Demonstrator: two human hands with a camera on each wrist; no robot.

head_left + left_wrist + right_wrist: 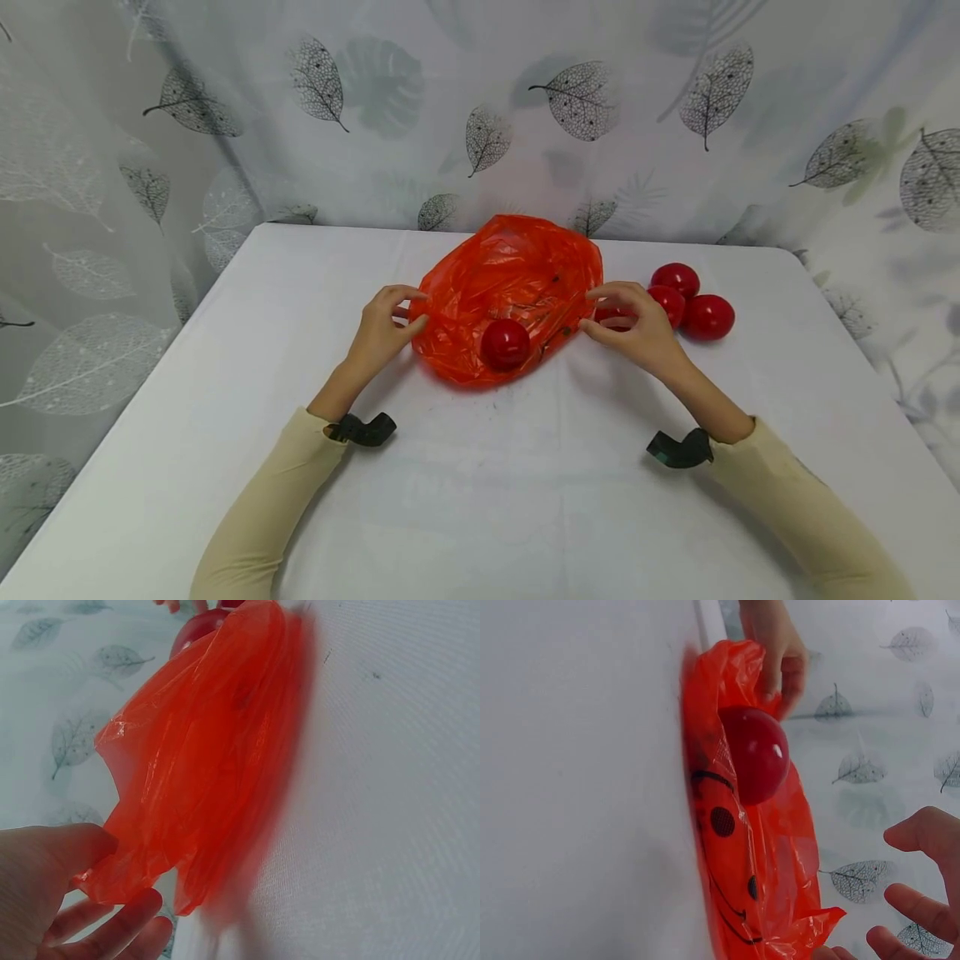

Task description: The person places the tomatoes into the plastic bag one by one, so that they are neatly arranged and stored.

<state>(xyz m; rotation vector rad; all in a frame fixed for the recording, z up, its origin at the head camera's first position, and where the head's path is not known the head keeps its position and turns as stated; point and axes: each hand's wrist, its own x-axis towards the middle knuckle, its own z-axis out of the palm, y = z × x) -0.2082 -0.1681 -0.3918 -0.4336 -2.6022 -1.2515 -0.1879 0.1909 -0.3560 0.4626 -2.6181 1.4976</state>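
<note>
A thin red plastic bag (517, 267) lies spread on the table, its mouth facing the near side. On its front part rests a glossy red ball (506, 344), also seen at the bag's mouth in the right wrist view. My left hand (378, 325) pinches the bag's left edge between thumb and fingers; the left wrist view shows the film (187, 772) gathered there. Beside the right edge is my right hand (637, 325), its thumb and fingers spread apart; in the right wrist view its fingers (922, 832) hold nothing.
Several more glossy red balls (708, 317) lie at the right, behind and beside my right hand, which partly hides some. The white table (480, 500) ends at a leaf-patterned curtain (480, 125). Dark devices (363, 430) are strapped at both wrists.
</note>
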